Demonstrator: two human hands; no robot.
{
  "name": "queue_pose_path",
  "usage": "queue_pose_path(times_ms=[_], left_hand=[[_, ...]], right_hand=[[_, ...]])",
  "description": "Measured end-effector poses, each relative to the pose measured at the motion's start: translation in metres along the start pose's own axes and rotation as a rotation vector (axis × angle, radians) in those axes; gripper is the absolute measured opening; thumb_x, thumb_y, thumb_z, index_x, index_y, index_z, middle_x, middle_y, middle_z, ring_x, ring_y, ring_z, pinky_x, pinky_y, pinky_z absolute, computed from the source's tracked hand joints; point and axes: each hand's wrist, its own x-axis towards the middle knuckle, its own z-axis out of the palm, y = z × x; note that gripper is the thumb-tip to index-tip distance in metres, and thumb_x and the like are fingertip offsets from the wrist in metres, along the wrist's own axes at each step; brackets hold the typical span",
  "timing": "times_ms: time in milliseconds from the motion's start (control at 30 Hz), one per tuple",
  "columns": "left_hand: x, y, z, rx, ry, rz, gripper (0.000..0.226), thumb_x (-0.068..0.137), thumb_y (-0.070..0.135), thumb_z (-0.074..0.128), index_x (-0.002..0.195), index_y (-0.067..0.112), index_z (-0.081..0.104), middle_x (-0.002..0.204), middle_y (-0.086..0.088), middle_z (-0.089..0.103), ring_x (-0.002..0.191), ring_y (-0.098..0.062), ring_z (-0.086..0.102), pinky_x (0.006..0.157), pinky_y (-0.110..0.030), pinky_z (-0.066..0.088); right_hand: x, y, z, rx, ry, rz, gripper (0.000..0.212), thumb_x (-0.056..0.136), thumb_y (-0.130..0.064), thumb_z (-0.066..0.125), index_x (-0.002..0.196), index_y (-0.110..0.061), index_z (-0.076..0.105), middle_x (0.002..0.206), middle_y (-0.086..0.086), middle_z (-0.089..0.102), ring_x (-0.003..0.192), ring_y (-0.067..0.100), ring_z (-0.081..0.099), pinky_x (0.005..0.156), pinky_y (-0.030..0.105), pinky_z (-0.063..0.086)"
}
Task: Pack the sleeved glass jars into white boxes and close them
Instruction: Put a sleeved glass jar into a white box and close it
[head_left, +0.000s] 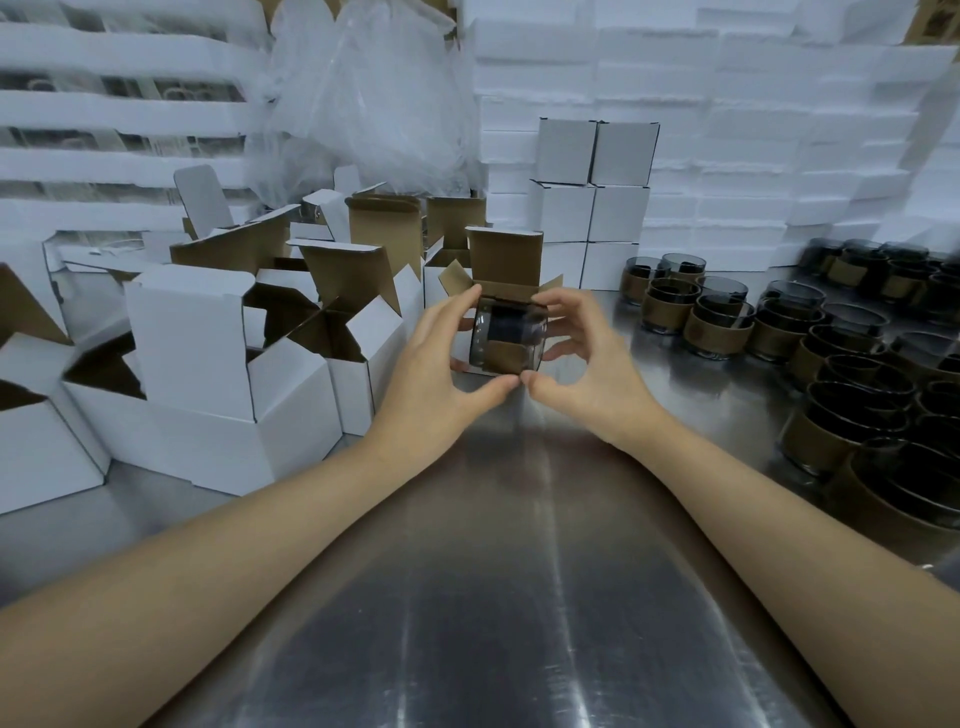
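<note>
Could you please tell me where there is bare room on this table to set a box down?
The widest bare patch is the steel table nearest you, between the forearms. Open boxes crowd the left, sleeved jars the right, closed boxes the back.

1 wide-angle camera sits on the person's head, facing forward and down across the steel table. It hangs close above the table's near edge.

Brushed metal, card, glass

Streaky glossy steel bench; matt white card boxes, brown inside; smoky glass jars, brown paper-like sleeves.
</note>
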Motion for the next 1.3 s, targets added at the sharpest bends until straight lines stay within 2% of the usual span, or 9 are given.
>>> queue_pose_path(times_ms=[200,367,633,767,867,1000,1100,1167,1300], left_hand=[[-0.0007,0.0030,-0.0011,-0.055,-0.008,-0.048,0.074,0.082,0.033,0.073,0.144,0.029,0.035,0.138,0.014,0.048,0.126,0.000,0.042,0.099,-0.033,0.049],[-0.0013,0.0037,-0.0008,-0.075,0.004,-0.056,0.067,0.083,0.035,0.071,0.141,0.030,0.037,0.131,0.013,0.052,0.119,-0.005,0.050,0.097,-0.032,0.049],[-0.0009,0.0038,-0.0009,-0.094,0.044,-0.027,0.059,0.078,0.029,0.078,0.127,0.031,0.046,0.120,0.019,0.051,0.109,-0.004,0.055,0.083,-0.017,0.052],[-0.0013,0.0027,-0.0010,-0.009,0.103,0.038,0.061,0.072,0.019,0.082,0.121,0.031,0.047,0.118,0.014,0.050,0.112,-0.001,0.047,0.086,-0.010,0.045],[-0.0017,0.0015,-0.0002,0.086,0.096,0.087,0.056,0.071,0.012,0.081,0.118,0.022,0.052,0.119,0.011,0.047,0.116,-0.012,0.045,0.094,-0.026,0.045],[-0.0022,0.0002,0.0036,0.235,0.138,0.218,0.049,0.070,0.004,0.078,0.113,0.015,0.059,0.120,0.004,0.050,0.115,-0.018,0.043,0.094,-0.016,0.035],[-0.0030,0.0013,0.0048,0.254,0.162,0.245,0.056,0.070,0.003,0.078,0.121,0.015,0.057,0.128,-0.003,0.049,0.119,-0.020,0.041,0.098,-0.022,0.037],[-0.0028,0.0020,0.0047,0.189,0.145,0.196,0.068,0.073,0.007,0.077,0.133,0.018,0.049,0.133,0.000,0.045,0.124,-0.015,0.038,0.103,-0.027,0.037],[0.0001,0.0030,0.0033,-0.012,0.024,-0.026,0.087,0.073,0.011,0.080,0.145,0.023,0.032,0.129,0.010,0.043,0.111,0.016,0.040,0.091,0.000,0.033]], right_hand=[[0.0013,-0.0023,0.0000,-0.063,0.028,-0.158,0.063,0.068,-0.001,0.075,0.115,-0.030,0.044,0.124,0.000,0.054,0.114,0.015,0.057,0.083,0.029,0.053],[0.0041,-0.0023,0.0023,-0.161,0.059,-0.295,0.049,0.068,0.013,0.070,0.109,-0.005,0.050,0.129,0.004,0.050,0.116,0.010,0.052,0.085,0.023,0.050],[0.0063,-0.0022,0.0006,-0.188,0.051,-0.266,0.042,0.070,0.013,0.058,0.107,-0.002,0.046,0.130,0.005,0.045,0.118,0.016,0.049,0.090,0.027,0.049],[0.0046,-0.0047,-0.0016,-0.001,0.029,-0.095,0.038,0.076,-0.001,0.043,0.110,-0.018,0.043,0.116,-0.006,0.051,0.107,0.011,0.055,0.088,0.035,0.051],[0.0027,-0.0022,0.0009,0.037,-0.021,-0.007,0.026,0.089,-0.022,0.051,0.114,-0.025,0.044,0.111,-0.011,0.053,0.099,0.006,0.057,0.084,0.026,0.049],[0.0022,-0.0016,0.0055,-0.081,-0.087,0.007,0.053,0.082,-0.037,0.072,0.126,-0.027,0.043,0.115,-0.023,0.049,0.105,0.001,0.054,0.081,0.017,0.048],[0.0024,-0.0028,0.0054,-0.063,-0.039,-0.022,0.064,0.080,-0.023,0.076,0.134,-0.022,0.042,0.120,-0.023,0.049,0.108,0.003,0.055,0.081,0.017,0.050],[0.0020,-0.0049,0.0048,-0.013,-0.025,-0.032,0.067,0.078,-0.016,0.075,0.136,-0.022,0.042,0.122,-0.019,0.051,0.111,0.004,0.056,0.083,0.015,0.050],[0.0002,-0.0095,0.0070,0.021,-0.027,-0.086,0.067,0.071,-0.005,0.068,0.130,-0.026,0.043,0.123,-0.018,0.052,0.119,0.003,0.053,0.090,0.017,0.049]])
